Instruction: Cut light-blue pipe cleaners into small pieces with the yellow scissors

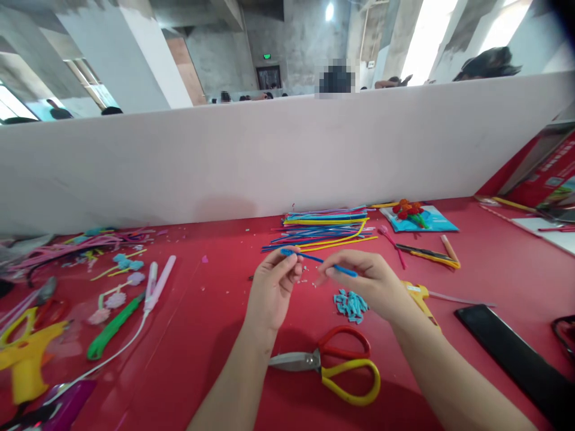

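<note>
Between my two hands a blue pipe cleaner (313, 258) is held above the table, its left end thicker and fuzzy. My left hand (276, 281) pinches that left end between thumb and fingers. On the other end, my right hand (359, 276) has its thumb and fingers closed, with a short blue tip sticking out below them. Under my right hand lies a small pile of cut light-blue pieces (351, 306). Scissors (326, 365) with one red and one yellow handle rest on the table below my hands. Behind my hands is a bundle of colored pipe cleaners (321, 230).
At left lie a yellow glue gun (29, 356), a green-handled cutter (115, 326), a pink corded tool (159, 284) and pink strips (85, 245). At right are another yellow glue gun (420, 293), a black phone-like slab (512, 353) and red flowers (408, 209). A white partition (269, 155) stands behind.
</note>
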{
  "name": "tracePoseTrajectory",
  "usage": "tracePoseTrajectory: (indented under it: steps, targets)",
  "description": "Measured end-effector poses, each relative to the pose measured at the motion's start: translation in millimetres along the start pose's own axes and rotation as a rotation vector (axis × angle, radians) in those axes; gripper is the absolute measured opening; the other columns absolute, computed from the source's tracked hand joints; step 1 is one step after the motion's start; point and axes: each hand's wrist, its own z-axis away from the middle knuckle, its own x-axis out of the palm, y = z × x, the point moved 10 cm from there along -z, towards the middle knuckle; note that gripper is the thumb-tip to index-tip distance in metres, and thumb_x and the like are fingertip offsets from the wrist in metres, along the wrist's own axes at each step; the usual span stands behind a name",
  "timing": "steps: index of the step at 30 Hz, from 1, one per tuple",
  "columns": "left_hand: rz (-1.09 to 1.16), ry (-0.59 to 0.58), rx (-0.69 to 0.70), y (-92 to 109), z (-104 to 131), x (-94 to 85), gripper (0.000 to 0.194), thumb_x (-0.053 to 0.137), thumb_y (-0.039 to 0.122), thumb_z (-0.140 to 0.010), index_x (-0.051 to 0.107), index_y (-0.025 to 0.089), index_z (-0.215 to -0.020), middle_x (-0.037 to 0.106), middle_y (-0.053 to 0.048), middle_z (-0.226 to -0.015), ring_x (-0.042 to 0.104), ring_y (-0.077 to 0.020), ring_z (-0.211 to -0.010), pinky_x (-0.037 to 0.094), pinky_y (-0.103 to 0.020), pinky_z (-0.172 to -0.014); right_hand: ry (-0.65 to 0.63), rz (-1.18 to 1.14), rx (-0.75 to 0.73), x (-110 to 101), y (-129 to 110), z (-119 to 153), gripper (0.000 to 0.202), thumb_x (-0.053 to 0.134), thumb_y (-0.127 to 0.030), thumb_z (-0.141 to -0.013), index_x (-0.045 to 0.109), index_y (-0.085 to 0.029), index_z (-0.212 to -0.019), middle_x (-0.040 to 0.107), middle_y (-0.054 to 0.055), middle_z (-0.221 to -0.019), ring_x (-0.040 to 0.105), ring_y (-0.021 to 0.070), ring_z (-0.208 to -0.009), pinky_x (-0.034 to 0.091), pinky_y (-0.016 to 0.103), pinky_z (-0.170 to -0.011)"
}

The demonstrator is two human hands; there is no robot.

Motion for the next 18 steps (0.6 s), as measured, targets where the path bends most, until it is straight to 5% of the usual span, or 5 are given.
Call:
tracePoseTrajectory:
  steps: [4, 7, 10, 18]
  targets:
    - [0.126, -0.042, -0.087, -10.3, -0.9, 3.5, 0.013, 0.056, 0.022, -0.072, 0.059, 0.013, -0.081, 0.060, -0.004, -0.086, 0.048, -0.0018, -0.055, 0.040, -0.014, -0.052, -0.115, -0.264, 0.051, 21.7, 6.2, -0.1, 0.025, 0.042, -0.032, -0.080, 0.061, -0.016, -0.079, 0.064, 0.005, -0.074, 0.059, 0.0156, -0.074, 0.043, 0.032, -0.075]
    - [-0.006, -0.036, 0.019, 3.7, 1.9, 4.1, 0.013, 0.055, 0.023, -0.073, 0.060, 0.013, -0.081, 0.061, -0.004, -0.078, 0.046, -0.0025, -0.050, 0.037, -0.015, -0.047, -0.202, -0.389, 0.194, 38.4, 26.0, 0.9, 0.032, 0.037, -0.035, -0.082, 0.059, -0.014, -0.073, 0.063, 0.006, -0.066, 0.060, 0.0152, -0.063, 0.045, 0.031, -0.066]
    - [-0.127, -0.028, 0.137, 22.8, 6.5, 5.1, 0.013, 0.055, 0.022, -0.072, 0.059, 0.013, -0.081, 0.061, -0.002, -0.070, 0.047, -0.0046, -0.048, 0.037, -0.017, -0.044, -0.166, -0.449, 0.262, 41.0, 39.9, -0.9, 0.021, 0.044, -0.030, -0.079, 0.052, -0.016, -0.093, 0.063, 0.002, -0.065, 0.060, 0.0133, -0.061, 0.045, 0.029, -0.064]
    - [-0.065, 0.121, 0.270, 44.5, 7.4, -21.7, 0.013, 0.056, 0.022, -0.071, 0.057, 0.013, -0.080, 0.058, -0.001, -0.066, 0.043, -0.0024, -0.042, 0.030, -0.014, -0.038, -0.241, 0.080, 0.092, 80.2, 33.8, 9.9, 0.025, 0.031, -0.029, -0.085, 0.048, -0.019, -0.071, 0.061, 0.000, -0.057, 0.056, 0.0113, -0.055, 0.040, 0.023, -0.058]
